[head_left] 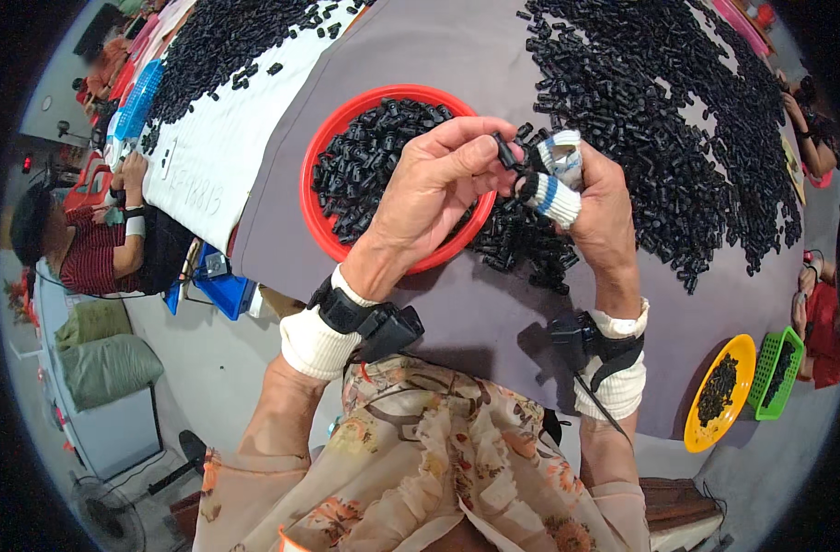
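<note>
My left hand [424, 193] pinches a small black plastic part [505, 152] between thumb and fingertips, over the right side of a red round basin [307, 189]. Many similar black parts [369, 166] fill that basin. Close beside the pinched part is my right hand [596, 207], its fingers curled inward. White knit finger covers with blue stripes [558, 198] wrap its thumb and finger. The covers' ends look dark, and whatever lies between these fingertips is too small to make out. Loose black parts [525, 244] lie on the table beneath both hands.
A large spread of black parts [659, 138] covers the grey table's right side. Another pile [222, 46] lies on white sheeting at the far left, near a blue basket [139, 99]. A yellow basin [740, 368] and green basket [788, 345] stand right. Co-workers sit on both sides.
</note>
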### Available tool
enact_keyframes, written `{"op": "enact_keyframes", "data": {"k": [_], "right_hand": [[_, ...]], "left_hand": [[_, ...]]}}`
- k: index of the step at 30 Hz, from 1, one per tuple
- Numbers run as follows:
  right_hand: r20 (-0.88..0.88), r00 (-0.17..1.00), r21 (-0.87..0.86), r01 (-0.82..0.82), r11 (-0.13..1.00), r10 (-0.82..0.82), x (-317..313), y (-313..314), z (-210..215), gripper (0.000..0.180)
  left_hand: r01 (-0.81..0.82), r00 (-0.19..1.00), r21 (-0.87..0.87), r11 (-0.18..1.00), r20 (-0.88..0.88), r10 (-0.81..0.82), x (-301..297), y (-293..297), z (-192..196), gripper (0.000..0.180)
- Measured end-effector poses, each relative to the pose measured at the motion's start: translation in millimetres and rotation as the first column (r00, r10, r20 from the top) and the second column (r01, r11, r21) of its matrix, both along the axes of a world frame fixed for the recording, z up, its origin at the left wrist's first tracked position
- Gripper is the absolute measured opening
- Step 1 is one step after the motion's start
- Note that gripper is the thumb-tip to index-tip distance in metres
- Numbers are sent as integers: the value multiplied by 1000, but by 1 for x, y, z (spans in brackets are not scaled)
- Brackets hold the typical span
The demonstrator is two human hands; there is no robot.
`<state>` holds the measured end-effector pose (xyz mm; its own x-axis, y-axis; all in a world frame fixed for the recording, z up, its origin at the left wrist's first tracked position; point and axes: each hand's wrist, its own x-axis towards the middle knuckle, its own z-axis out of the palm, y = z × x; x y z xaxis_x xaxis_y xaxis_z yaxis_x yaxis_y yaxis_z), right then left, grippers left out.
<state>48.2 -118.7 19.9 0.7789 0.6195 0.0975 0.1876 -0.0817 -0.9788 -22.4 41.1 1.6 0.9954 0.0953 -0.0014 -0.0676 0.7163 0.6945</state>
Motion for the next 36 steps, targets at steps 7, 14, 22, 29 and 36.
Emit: {"op": "enact_keyframes", "data": {"k": [7, 14, 22, 29, 36], "right_hand": [[44, 990, -47, -131, 990, 133, 6, 6, -2, 27], [152, 972, -185, -150, 971, 179, 12, 6, 2, 34], [145, 962, -241, -195, 951, 233, 15, 7, 11, 35], [100, 963, -208, -226, 952, 250, 15, 4, -1, 31], [128, 992, -10, -21, 1000, 22, 5, 1, 9, 39]], "left_hand": [[87, 996, -40, 995, 37, -85, 1, 0, -4, 29], [106, 994, -94, 990, -5, -107, -1, -3, 0, 24], [143, 990, -82, 986, 31, -141, -2, -2, 2, 22], [87, 995, 38, 995, -60, -85, 1, -4, -4, 28], [64, 994, -104, 992, -83, -73, 4, -10, -6, 20]]}}
